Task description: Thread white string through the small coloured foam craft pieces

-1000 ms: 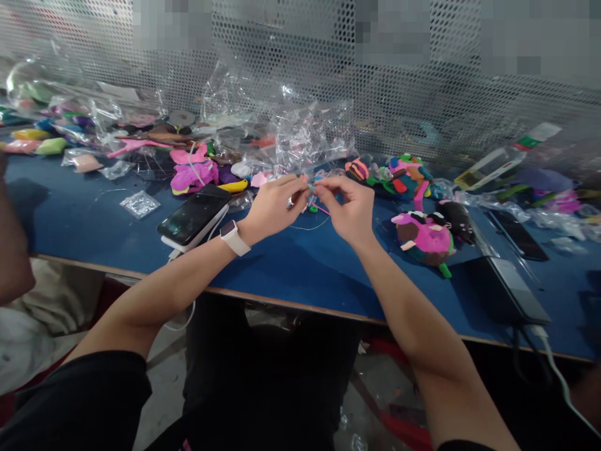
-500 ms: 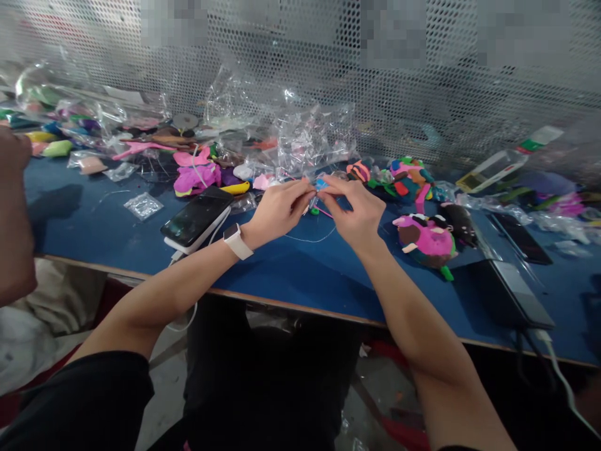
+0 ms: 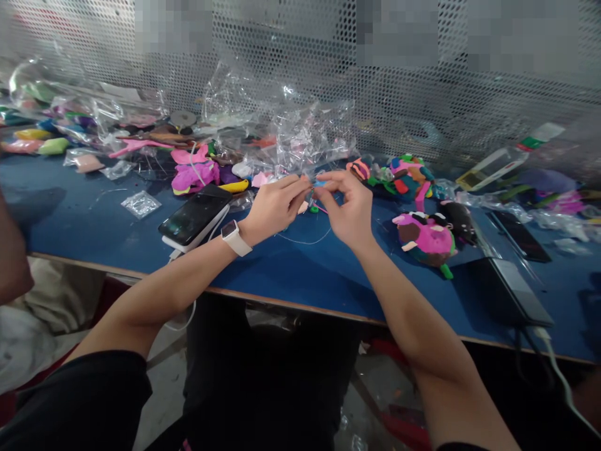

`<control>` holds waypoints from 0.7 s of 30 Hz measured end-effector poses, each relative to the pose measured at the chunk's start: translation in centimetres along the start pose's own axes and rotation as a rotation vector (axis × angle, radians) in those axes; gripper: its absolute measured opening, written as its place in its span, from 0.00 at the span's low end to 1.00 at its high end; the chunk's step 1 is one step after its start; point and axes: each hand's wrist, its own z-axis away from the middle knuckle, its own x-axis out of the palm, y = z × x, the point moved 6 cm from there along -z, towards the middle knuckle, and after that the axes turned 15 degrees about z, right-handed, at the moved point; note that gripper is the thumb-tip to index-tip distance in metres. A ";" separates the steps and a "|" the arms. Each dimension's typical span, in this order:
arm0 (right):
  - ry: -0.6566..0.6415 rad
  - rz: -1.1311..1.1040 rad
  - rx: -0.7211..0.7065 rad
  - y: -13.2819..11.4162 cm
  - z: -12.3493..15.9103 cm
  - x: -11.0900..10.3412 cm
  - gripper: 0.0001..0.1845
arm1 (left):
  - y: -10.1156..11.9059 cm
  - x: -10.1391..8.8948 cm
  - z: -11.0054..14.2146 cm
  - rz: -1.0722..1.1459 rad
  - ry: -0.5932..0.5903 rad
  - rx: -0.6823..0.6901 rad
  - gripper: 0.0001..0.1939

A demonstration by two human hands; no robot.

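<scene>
A small blue piece sits between my two hands above the blue table, mostly covered by fingers. My left hand, with a pale-banded watch at its wrist, is closed in a pinch at the piece's left side. On the other side, my right hand pinches it with thumb and forefinger. Something clear and shiny shows at the fingertips, too small to make out. Below them lie a green bit and a pink strip. A thin pale thread curves over the table under my hands.
A phone on a white power bank lies left, its cable running off the table edge. Colourful clay figures stand right, near a black device and a dark phone. Crumpled clear bags line the mesh. Another person's arm is far left.
My right hand has shifted slightly left, and its thumb and fingers are a little farther apart. The other person's arm at the left has moved lower and partly out of view.
</scene>
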 end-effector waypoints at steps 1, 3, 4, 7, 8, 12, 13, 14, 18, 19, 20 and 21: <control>-0.029 -0.064 0.050 0.3 0.0 0.3 0.16 | -0.1 0.0 0.0 -0.003 -0.011 -0.007 0.17; -0.092 -0.171 0.109 0.8 0.1 0.9 0.18 | -0.3 0.1 -0.1 0.006 -0.029 -0.014 0.17; -0.116 -0.208 0.120 1.0 0.1 1.0 0.17 | -0.4 0.1 -0.2 0.015 -0.029 -0.022 0.17; -0.126 -0.175 0.040 1.0 0.0 0.6 0.10 | -0.9 -0.1 -0.3 0.050 -0.015 -0.061 0.14; -0.111 -0.109 -0.018 0.9 -0.1 0.3 0.09 | -1.0 -0.1 -0.3 0.058 -0.017 -0.071 0.14; -0.083 0.139 -0.221 0.5 -0.2 -0.7 0.07 | -1.1 0.3 -0.2 0.063 -0.081 -0.066 0.15; -0.086 0.163 -0.245 0.6 -0.3 -0.8 0.05 | -1.1 0.4 -0.1 0.063 -0.094 -0.058 0.15; -0.090 0.176 -0.261 0.6 -0.3 -0.9 0.04 | -1.0 0.5 -0.1 0.063 -0.104 -0.049 0.15; -0.075 0.141 -0.216 0.4 -0.6 -1.2 0.13 | -0.3 0.6 0.1 0.061 -0.106 0.010 0.15; -0.070 0.102 -0.166 0.5 -0.7 -1.2 0.16 | -0.1 0.5 0.1 0.054 -0.096 0.024 0.15; -0.077 0.047 -0.103 0.6 -0.8 -1.2 0.19 | 0.1 0.5 0.2 0.041 -0.085 0.038 0.15; -0.099 -0.026 -0.033 0.9 -0.8 -1.0 0.21 | 0.4 0.5 0.2 0.019 -0.078 0.048 0.16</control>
